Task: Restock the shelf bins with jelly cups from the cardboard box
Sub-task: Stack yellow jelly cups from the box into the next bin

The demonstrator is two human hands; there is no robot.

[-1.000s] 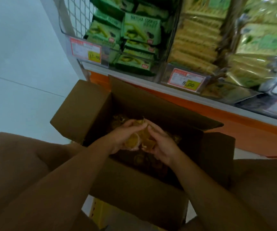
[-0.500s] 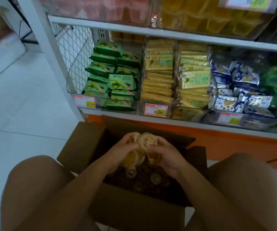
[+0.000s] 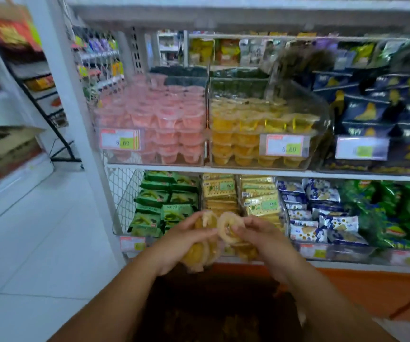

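Scene: A person at a shop shelf holds a double handful of yellow jelly cups (image 3: 205,251) above the open cardboard box (image 3: 223,287), which sits low between the forearms at the foot of the unit.
Left hand: The left hand (image 3: 184,240) is curled round a cluster of cups, thumb across the top. The lower cups bulge out beneath the palm, a bunching hold that carries several at once.
Right hand: The right hand (image 3: 260,234) pinches one cup (image 3: 227,230) by its rim between thumb and fingertips, lid turned toward the camera, with more cups tucked under the palm.
Why together: The hands touch at the middle, apparently to pen in a loose load that neither could hold alone.
Where the cups are: In the air in front of the biscuit packs (image 3: 220,193) on the lower shelf, above the box and well below the bins.
Likely target: The clear yellow bin (image 3: 321,129) one shelf up, just beside the pink bin (image 3: 115,160). Its contents match in colour, and its stack appears to stand lower than the pink one.
Stage: Mid-carry, by the look of it — picked, not yet placed.
Next move calls for: A lift over the bin's front wall before either hand loosens.
Risk: Small slick cups at the bottom of the left cluster look the likeliest to drop.
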